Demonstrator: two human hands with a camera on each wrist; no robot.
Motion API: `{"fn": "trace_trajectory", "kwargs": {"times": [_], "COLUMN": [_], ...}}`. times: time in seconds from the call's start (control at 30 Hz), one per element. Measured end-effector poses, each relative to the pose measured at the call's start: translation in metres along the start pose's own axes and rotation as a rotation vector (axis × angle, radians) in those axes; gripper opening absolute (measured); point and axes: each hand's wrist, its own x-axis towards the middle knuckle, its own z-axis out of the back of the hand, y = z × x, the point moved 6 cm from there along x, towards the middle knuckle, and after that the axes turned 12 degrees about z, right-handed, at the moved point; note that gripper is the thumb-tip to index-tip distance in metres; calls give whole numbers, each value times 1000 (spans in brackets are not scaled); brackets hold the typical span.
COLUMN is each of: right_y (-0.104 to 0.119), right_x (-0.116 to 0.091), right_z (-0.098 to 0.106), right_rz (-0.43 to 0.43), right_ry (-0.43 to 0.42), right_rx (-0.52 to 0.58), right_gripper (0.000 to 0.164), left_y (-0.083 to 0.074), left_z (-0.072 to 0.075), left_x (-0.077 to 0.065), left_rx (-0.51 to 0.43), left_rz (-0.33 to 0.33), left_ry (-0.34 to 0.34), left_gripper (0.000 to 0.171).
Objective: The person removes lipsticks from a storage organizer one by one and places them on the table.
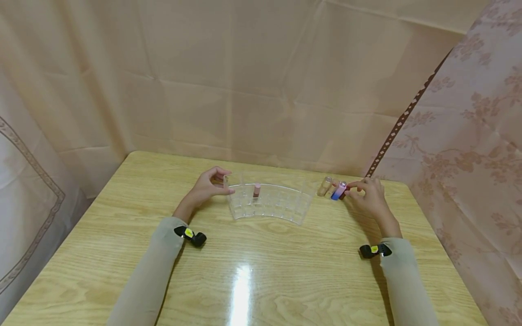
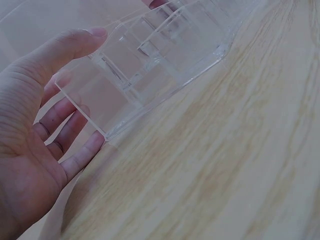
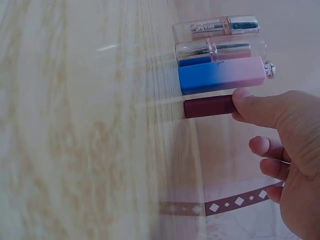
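Maroon tube [image 3: 207, 107] upright on the table [image 1: 204, 280], its top pinched by right hand [image 1: 371, 198]. Left hand [image 1: 206, 186] grips the clear organizer [image 1: 267, 217] at its left end. Pink-topped lipstick [image 1: 256, 190] in one organizer compartment. Beside maroon tube: blue-pink tube [image 3: 222, 76], then two clear-capped lipsticks [image 3: 217, 28].

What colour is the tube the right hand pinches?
The tube is dark maroon, clearest in the right wrist view.

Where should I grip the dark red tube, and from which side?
I'd pinch the dark red tube near its top, coming from the right: it stands upright, and the blue-and-pink tube crowds its left side. The right hand pinches it there.
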Motion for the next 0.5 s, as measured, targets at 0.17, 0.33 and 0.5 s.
{"fn": "trace_trajectory", "kwargs": {"times": [0.17, 0.33, 0.5], "right_y": [0, -2, -4], "right_x": [-1, -1, -1], "right_z": [0, -1, -2], "right_rz": [-7, 4, 9], "right_ry": [3, -1, 3], "right_rx": [0, 2, 4], "right_gripper": [19, 19, 19], "left_y": [0, -1, -2], "left_z": [0, -1, -1], "left_x": [0, -1, -2], "left_rx": [7, 9, 7], "left_rz": [-3, -10, -12], "left_ry": [-4, -7, -10], "left_gripper": [62, 62, 62]}}
